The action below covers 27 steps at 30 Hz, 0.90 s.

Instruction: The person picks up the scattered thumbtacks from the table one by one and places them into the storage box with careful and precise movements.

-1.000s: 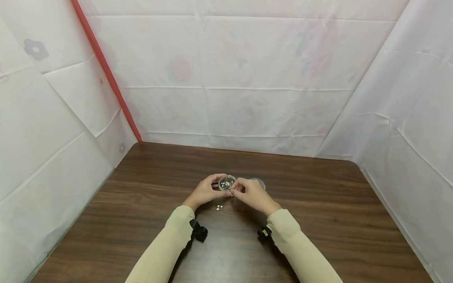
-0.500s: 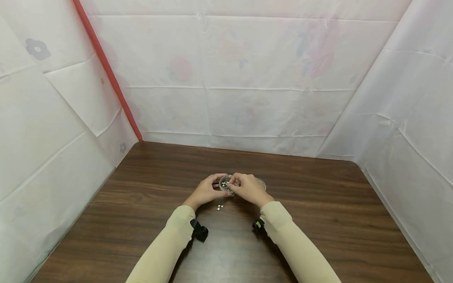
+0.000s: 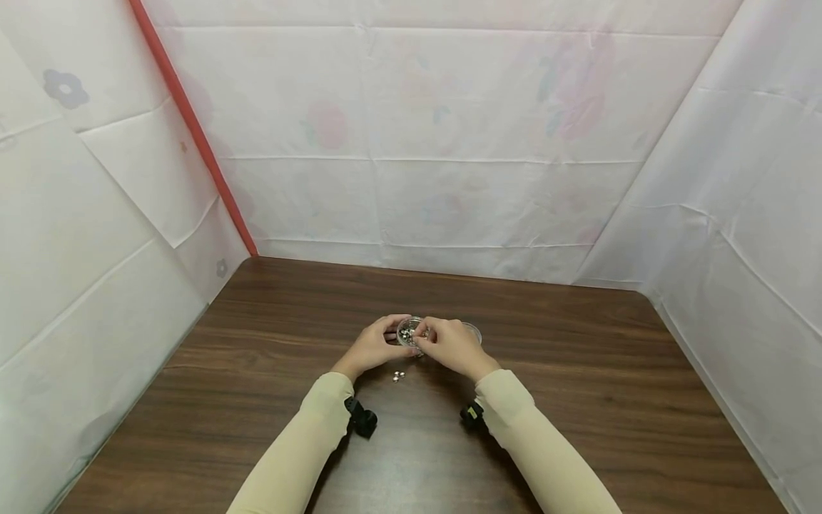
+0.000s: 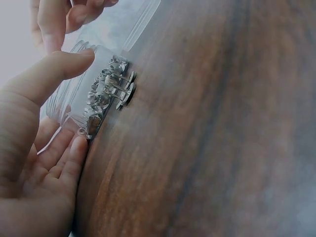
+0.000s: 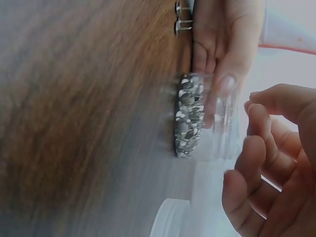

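Note:
My left hand (image 3: pixel 375 346) holds a clear round jar (image 5: pixel 219 140) upright on the table, thumb on one side and fingers round the other. Silver thumbtacks (image 5: pixel 187 118) cover its bottom. Over the jar's mouth is my right hand (image 3: pixel 452 346), its fingers curled and the tips of thumb and forefinger together. I see nothing between those tips in the right wrist view. A few thumbtacks (image 4: pixel 127 91) lie on the table right against the jar's near side. Another small group of thumbtacks (image 3: pixel 398 376) lies closer to me, below my left hand.
A clear round lid (image 3: pixel 475 333) lies on the table just right of the jar, partly behind my right hand. The dark wooden table (image 3: pixel 578 385) spreads out on both sides. Pale patterned sheets (image 3: pixel 411 200) hang around its back and sides.
My right hand has moved from the thumbtacks at the jar's near side up and left over the jar's mouth, and has barely shifted in the last half second. My left hand stays put.

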### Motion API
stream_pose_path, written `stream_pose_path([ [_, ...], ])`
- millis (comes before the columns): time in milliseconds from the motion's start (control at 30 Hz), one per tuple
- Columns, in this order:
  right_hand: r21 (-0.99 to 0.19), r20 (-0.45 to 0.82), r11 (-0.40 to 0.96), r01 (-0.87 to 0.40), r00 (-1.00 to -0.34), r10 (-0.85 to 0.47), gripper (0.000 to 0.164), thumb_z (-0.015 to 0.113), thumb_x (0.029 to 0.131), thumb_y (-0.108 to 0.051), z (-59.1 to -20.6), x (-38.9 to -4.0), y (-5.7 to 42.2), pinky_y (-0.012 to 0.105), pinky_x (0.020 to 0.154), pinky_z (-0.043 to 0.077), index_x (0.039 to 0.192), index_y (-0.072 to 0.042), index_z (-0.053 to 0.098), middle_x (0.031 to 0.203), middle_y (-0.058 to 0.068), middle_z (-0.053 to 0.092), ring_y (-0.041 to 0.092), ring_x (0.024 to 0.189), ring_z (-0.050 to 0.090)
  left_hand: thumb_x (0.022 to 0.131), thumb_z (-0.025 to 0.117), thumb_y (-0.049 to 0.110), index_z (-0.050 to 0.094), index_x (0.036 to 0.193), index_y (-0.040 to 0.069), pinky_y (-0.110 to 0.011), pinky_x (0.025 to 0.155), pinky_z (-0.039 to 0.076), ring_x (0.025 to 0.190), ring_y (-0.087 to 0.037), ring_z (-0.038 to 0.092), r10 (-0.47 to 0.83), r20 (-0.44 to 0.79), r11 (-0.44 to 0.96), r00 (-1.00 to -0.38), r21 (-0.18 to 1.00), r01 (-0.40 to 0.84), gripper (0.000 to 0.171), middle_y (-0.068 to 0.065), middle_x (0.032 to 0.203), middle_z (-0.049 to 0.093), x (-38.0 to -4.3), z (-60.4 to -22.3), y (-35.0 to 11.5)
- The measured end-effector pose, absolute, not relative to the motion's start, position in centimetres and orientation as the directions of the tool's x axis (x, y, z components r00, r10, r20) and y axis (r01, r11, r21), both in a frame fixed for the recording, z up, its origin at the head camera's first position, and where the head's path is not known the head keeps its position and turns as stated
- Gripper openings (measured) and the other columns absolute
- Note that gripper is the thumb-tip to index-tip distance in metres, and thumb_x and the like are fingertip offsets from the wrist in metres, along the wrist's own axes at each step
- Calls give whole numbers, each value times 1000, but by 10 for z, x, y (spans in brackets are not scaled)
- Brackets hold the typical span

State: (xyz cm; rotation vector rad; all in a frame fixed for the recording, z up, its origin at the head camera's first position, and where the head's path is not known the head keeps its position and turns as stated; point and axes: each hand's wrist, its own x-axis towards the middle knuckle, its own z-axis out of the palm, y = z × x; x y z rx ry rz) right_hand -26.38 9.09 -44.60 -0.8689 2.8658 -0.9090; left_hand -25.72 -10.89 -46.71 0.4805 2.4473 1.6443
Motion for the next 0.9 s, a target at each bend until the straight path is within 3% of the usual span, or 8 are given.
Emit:
stream_pose_path([
  [267,-523,186,628,-576,-796,-575,7,61,90,-30,-440,-250,94,23,45,45,90,-24,63,67,-10,60,3,49,50,74,79,32,49,133,26,-39,91,50,108,-14,52,310,38,384,-950,909,162,66,0,132,48,-272,-493,-111],
  [900,-545,125,570,-615,-732,-670,5,67,85,-19,-453,-241,85,19,52,46,85,-15,69,64,-12,62,-1,56,53,75,79,26,50,133,24,-40,94,48,108,-15,52,316,64,394,-947,899,192,64,-1,131,50,-275,-496,-112],
])
